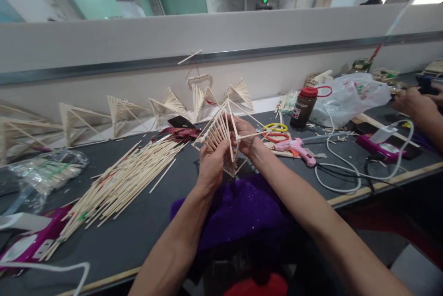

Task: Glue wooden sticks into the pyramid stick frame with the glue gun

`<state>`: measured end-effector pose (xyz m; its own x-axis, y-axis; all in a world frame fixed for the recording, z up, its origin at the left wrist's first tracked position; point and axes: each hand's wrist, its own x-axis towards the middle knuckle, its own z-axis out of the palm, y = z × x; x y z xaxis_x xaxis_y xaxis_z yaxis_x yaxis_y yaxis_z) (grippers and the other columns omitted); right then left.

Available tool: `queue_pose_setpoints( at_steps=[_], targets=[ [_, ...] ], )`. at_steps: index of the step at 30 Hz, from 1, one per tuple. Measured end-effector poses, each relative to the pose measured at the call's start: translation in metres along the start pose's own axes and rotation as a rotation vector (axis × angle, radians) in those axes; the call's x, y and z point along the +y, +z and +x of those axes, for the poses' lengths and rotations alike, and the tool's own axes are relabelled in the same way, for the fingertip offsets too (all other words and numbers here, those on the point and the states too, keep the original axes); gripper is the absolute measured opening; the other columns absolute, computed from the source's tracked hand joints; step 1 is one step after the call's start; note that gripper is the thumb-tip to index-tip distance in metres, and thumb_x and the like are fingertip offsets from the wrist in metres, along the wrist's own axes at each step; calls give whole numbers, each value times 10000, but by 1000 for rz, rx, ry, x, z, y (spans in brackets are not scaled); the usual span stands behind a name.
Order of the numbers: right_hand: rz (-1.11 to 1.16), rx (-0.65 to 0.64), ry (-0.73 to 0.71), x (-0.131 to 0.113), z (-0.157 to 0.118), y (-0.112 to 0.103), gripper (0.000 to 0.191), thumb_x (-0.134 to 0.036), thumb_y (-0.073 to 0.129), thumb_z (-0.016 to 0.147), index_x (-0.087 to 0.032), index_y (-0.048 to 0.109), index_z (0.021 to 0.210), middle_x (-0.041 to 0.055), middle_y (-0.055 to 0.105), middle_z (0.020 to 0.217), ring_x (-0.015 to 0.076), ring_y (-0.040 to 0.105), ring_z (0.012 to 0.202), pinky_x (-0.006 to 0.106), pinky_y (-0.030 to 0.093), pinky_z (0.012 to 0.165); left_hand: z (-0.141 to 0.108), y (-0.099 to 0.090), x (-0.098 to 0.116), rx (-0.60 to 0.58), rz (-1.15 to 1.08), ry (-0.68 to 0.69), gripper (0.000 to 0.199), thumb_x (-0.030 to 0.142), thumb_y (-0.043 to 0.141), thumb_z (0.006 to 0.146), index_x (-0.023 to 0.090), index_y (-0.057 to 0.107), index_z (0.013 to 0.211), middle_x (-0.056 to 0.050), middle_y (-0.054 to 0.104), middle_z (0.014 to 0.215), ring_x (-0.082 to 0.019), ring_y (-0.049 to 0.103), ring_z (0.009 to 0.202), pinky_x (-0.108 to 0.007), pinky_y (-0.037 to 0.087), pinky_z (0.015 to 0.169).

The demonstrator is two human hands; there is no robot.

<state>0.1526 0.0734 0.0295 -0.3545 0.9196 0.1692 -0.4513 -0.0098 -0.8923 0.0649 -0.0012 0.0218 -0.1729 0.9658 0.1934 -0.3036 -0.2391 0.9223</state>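
Note:
Both my hands hold a frame of thin wooden sticks (216, 133), fanned in a row on one side with longer struts reaching out to the right. My left hand (212, 166) grips it from the lower left, thumb pressed on the sticks. From the right, my right hand (245, 138) is closed round its far side, fingers partly hidden behind it. Below the frame, a purple cloth (242, 213) covers the table edge and my lap. Just right of my hands lie yellow-handled scissors (277, 127), red-handled scissors (276, 137) and a pink glue gun (302, 152).
A pile of loose sticks (128, 180) covers the table's left. Similar stick frames (126, 113) line the wall. A brown bottle (303, 109), plastic bag (356, 95), white cable (341, 190) and purple power strips (382, 147) lie right. Another person's hands (415, 104) work at far right.

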Motion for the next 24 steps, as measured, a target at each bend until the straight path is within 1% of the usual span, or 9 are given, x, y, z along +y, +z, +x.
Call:
queue_pose_setpoints(
  at_steps=[3,6,9,11,14,17,21,24],
  targets=[
    [184,-4,28,5,1,-2,503,-640,738,704,-185,565,826,-76,436,537,41,271,411,176,236,319,-1,0,2,-8,-16,-9,279,247,764,696,187,743,967,-31,749,855,-144,672,624,-231,546,554],
    [245,-15,39,9,2,-5,497,-625,755,707,-172,575,801,-73,451,520,34,287,391,162,237,303,-1,0,2,-9,-36,0,368,252,781,682,195,738,1043,-41,756,938,-158,692,674,-248,565,582],
    [271,-46,46,9,2,-8,485,-613,756,721,-165,587,802,-78,434,493,40,306,375,164,250,296,-1,1,1,-31,-35,7,417,284,793,690,189,732,1092,-69,754,1021,-198,721,788,-284,592,661],
    [281,-58,59,8,1,-9,470,-600,751,738,-162,596,812,-72,462,506,40,309,365,171,261,293,-1,1,1,-43,-35,4,418,290,799,692,181,734,1090,-79,754,1037,-208,724,826,-291,597,696],
    [289,-53,62,7,1,-11,463,-601,732,761,-160,609,834,-49,532,557,40,324,357,178,269,290,-2,1,1,-49,-35,-14,405,293,801,694,166,737,1073,-77,760,974,-188,714,747,-270,586,636],
    [286,-60,68,6,0,-13,463,-604,723,770,-160,617,847,-34,565,571,52,355,361,187,284,297,-2,-1,0,-55,-17,-14,370,326,789,720,161,745,1048,-71,759,932,-163,695,674,-255,575,593],
    [295,-95,60,5,-1,-15,425,-569,717,790,-162,623,866,-25,583,584,64,360,377,195,271,302,0,-3,-3,-81,5,10,334,346,774,749,166,756,1030,-77,759,963,-169,707,710,-254,584,622],
    [297,-129,56,4,-2,-15,399,-549,709,804,-167,620,878,-47,526,540,71,338,372,203,271,305,1,-4,-5,-84,18,6,334,340,775,750,165,758,1033,-82,759,979,-181,716,741,-262,594,636]
  ],
)
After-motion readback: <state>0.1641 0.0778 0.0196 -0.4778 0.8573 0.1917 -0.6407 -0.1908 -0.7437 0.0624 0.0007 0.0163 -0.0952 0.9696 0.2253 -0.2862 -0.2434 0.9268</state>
